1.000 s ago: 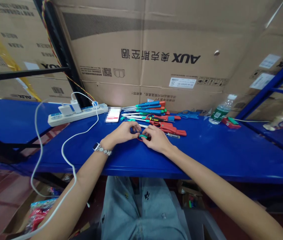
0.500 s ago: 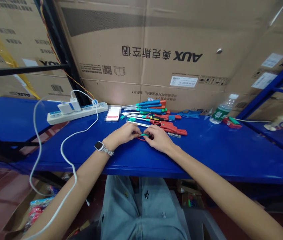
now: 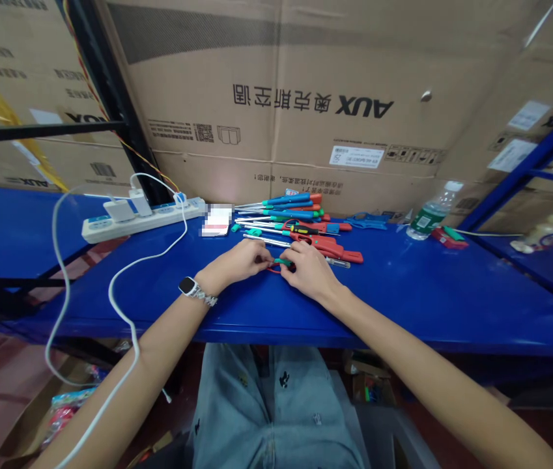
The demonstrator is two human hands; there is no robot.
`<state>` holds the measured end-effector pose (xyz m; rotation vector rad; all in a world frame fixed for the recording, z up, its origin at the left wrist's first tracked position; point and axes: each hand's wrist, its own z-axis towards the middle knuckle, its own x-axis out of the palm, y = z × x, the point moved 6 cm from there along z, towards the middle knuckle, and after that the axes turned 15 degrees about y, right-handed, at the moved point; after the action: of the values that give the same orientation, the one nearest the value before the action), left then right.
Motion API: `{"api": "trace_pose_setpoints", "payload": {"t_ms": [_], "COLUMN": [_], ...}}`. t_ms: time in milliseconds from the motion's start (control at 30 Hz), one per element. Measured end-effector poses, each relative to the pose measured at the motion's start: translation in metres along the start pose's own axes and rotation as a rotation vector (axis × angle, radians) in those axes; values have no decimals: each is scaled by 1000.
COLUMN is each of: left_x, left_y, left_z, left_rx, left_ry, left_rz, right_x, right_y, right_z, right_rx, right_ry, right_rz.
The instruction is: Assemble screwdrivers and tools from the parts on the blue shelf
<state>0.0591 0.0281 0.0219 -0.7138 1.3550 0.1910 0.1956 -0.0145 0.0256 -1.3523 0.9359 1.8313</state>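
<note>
On the blue tabletop, my left hand (image 3: 241, 262) and my right hand (image 3: 309, 268) meet close together. The fingertips of both are pinched on a small green piece (image 3: 283, 262). A thin red curved edge (image 3: 275, 270) shows just below it; the fingers hide most of whatever it belongs to. Right behind my hands lie red long-necked lighters (image 3: 325, 246) and a black-and-yellow screwdriver (image 3: 304, 229). A heap of screwdrivers with blue handles (image 3: 292, 213) is beyond them. Loose green pieces (image 3: 253, 232) rest near the metal shafts.
A white power strip (image 3: 144, 220) with plugged-in chargers stands at the left, its white cable (image 3: 114, 280) passing over my left forearm. A plastic bottle (image 3: 435, 212) and a red item (image 3: 449, 238) are at the right. Cardboard boxes (image 3: 276, 58) form the back wall.
The view has shifted slightly. My hands keep nearly the same pose around the green piece, with only small finger movement.
</note>
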Motion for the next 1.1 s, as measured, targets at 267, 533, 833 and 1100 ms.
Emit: {"api": "trace_pose_setpoints", "payload": {"t_ms": [267, 533, 833, 1100], "left_x": [0, 1, 3, 3], "left_y": [-6, -9, -9, -11], "left_z": [1, 1, 2, 1], "left_rx": [32, -2, -18, -35], "left_ry": [-4, -4, -18, -29], "left_rz": [18, 79, 68, 85], "right_x": [0, 1, 0, -2], "right_y": [-4, -9, -7, -7], "right_z": [-1, -1, -2, -1], "right_rx": [70, 38, 97, 106], "right_ry": [20, 5, 33, 54], "right_rz": [123, 235, 178, 177]}}
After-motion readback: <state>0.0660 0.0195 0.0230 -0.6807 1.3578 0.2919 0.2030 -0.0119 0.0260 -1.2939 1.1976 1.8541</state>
